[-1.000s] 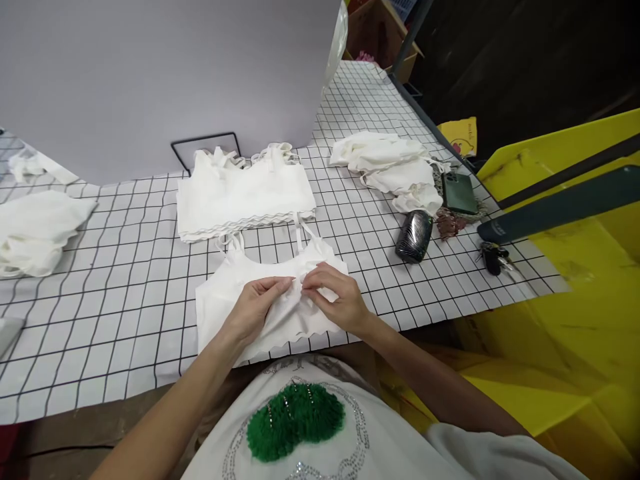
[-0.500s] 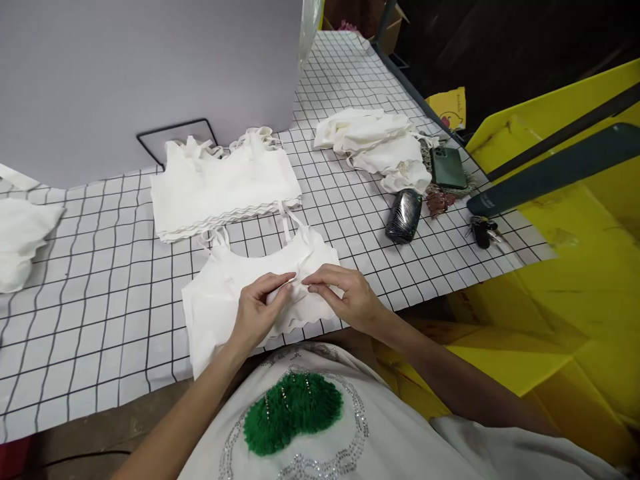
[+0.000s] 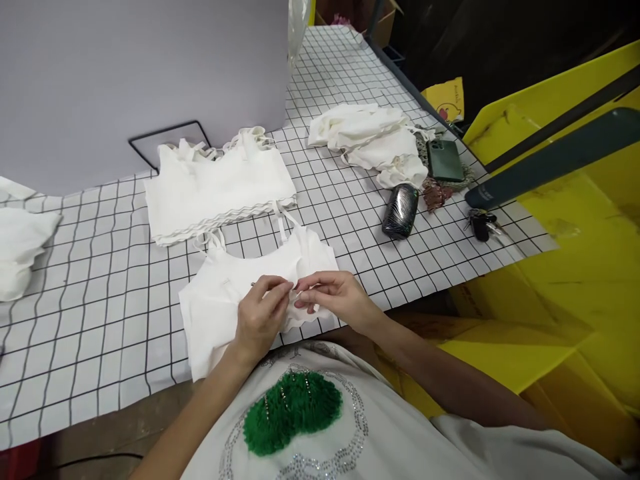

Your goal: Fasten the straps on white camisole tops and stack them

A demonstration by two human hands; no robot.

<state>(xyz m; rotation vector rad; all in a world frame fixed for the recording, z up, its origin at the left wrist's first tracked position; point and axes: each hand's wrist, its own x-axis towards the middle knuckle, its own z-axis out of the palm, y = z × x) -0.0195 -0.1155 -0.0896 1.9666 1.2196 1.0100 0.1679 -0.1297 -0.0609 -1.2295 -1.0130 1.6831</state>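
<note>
From the head view, a white strappy top lies at the near edge of the table, its long axis running left to right. Most of it stretches leftward from the meeting fingertips; the left hand is nearer its middle, the right hand its right end. Both hands' fingers are narrowed; I cannot tell what they grip.

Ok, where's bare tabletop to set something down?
Bare checked cloth lies between the left-edge white bundle and the stacked garments, and between the handled garment and the shiny black object. It's crowded around the green phone, keys and crumpled garments.
</note>
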